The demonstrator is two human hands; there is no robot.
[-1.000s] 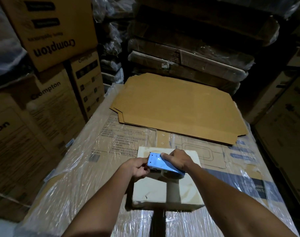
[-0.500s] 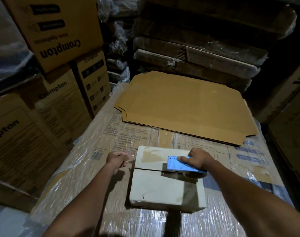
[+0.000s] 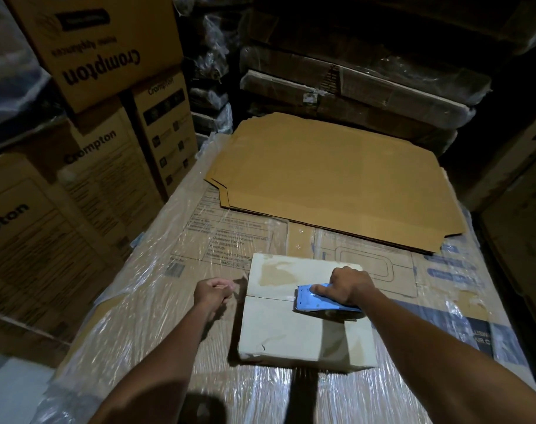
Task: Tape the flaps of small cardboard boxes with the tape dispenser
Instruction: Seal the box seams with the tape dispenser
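Note:
A small pale cardboard box (image 3: pixel 291 332) lies flaps-up on a plastic-wrapped carton, with its flap seam running left to right. My right hand (image 3: pixel 349 284) grips the blue tape dispenser (image 3: pixel 315 301), which is pressed onto the seam right of the box's middle. My left hand (image 3: pixel 213 292) sits just off the box's left edge, fingers curled and thumb against forefinger. It pinches what looks like the tape end. A glossy strip runs along the seam from there to the dispenser.
The wrapped carton (image 3: pixel 169 301) serves as the work surface. Flat brown cardboard sheets (image 3: pixel 337 185) lie on its far half. Stacked printed boxes (image 3: pixel 101 56) rise on the left. Wrapped bundles of flattened cartons (image 3: pixel 352 87) stand behind, and more boxes line the right.
My left hand left the dispenser's front and went to the box's left edge. My right hand slid the dispenser rightward along the seam.

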